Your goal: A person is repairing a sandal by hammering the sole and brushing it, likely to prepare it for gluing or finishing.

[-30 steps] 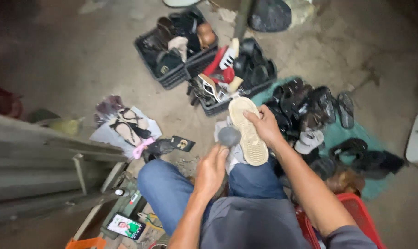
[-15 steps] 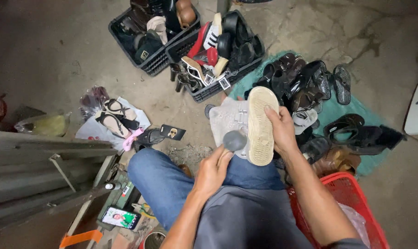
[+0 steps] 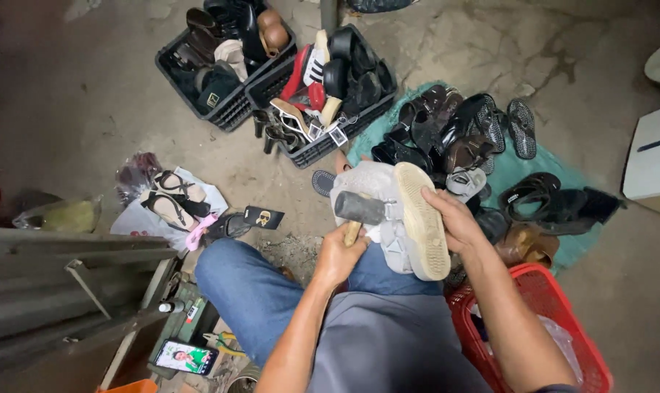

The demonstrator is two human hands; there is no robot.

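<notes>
1. The grey sneaker, its cream ribbed sole turned up, rests on the lap at centre.
2. The right hand clasps its sole edge; the left hand grips a mallet.
3. On the stained concrete floor, black crates of shoes sit at twelve o'clock, and a red basket sits at four.

There is one view only, from a camera on the seated person's head, tilted steeply down over their lap. It sits close above the forearms at the lower middle of the frame and faces the concrete floor, which fills the upper half.
</notes>
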